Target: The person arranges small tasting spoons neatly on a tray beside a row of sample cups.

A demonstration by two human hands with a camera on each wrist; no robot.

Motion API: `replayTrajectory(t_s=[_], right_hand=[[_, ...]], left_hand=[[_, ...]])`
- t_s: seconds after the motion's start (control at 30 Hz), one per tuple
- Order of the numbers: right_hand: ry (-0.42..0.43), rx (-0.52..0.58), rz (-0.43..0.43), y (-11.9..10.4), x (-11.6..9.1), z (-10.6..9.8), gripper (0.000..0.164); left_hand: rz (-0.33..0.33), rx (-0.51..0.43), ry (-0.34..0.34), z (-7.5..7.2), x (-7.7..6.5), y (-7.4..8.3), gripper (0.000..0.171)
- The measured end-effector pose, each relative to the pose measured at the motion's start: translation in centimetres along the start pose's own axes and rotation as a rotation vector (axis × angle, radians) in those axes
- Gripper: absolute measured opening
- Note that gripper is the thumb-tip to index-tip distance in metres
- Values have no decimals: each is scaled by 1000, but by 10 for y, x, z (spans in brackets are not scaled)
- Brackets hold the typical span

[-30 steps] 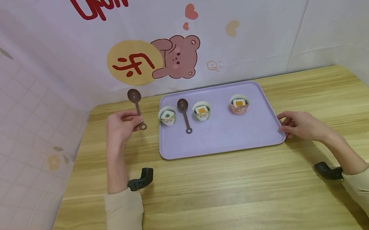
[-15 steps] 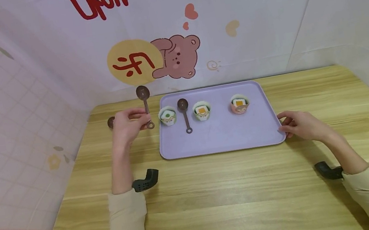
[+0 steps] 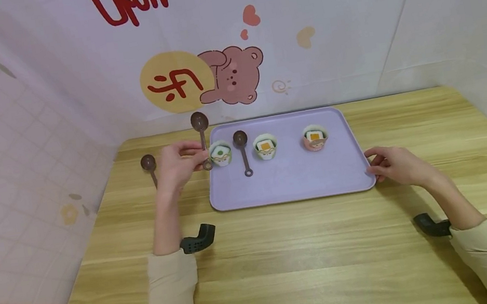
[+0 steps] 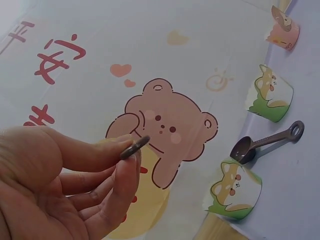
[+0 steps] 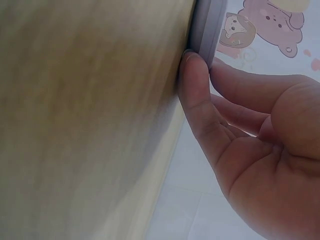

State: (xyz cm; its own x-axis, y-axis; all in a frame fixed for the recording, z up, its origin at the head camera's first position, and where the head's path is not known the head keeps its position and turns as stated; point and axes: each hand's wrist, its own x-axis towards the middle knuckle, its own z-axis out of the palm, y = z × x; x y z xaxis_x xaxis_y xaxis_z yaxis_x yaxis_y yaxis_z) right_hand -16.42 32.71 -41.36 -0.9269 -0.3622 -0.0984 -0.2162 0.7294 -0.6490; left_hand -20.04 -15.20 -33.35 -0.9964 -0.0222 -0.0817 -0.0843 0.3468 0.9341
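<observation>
In the head view, my left hand (image 3: 175, 168) pinches the handle of a brown measuring spoon (image 3: 199, 122), its bowl raised above the fingers. This spoon is just off the left edge of a purple tray (image 3: 295, 181). On the tray lies a second brown measuring spoon (image 3: 240, 139), between a green paper baking cup (image 3: 222, 161) and another green cup (image 3: 267, 155). A pink paper cup (image 3: 315, 145) stands farther right. Each cup contains a white block with a coloured patch. My right hand (image 3: 398, 165) grips the tray's right edge, thumb above and fingers below in the right wrist view.
A third measuring spoon (image 3: 148, 162) lies on the wooden table (image 3: 316, 256), left of my left hand; its handle is partly hidden by the hand. A printed cloth (image 3: 332, 49) hangs behind the table. Both wrists wear black camera mounts.
My left hand has moved right with the measuring spoon, up to the tray's left edge, uncovering the spoon on the table. My right hand and the tray have stayed put.
</observation>
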Motion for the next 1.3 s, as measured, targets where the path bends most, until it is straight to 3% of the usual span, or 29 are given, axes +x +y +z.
replayTrajectory(t_s=[0.4,1.3], right_hand=[[-3,14,5,0,0,1,41],[3,10,7,2,1,-1,40]], left_hand=[[27,-9,2,26,1,2,26],[22,-89,-15,57,7,17,25]])
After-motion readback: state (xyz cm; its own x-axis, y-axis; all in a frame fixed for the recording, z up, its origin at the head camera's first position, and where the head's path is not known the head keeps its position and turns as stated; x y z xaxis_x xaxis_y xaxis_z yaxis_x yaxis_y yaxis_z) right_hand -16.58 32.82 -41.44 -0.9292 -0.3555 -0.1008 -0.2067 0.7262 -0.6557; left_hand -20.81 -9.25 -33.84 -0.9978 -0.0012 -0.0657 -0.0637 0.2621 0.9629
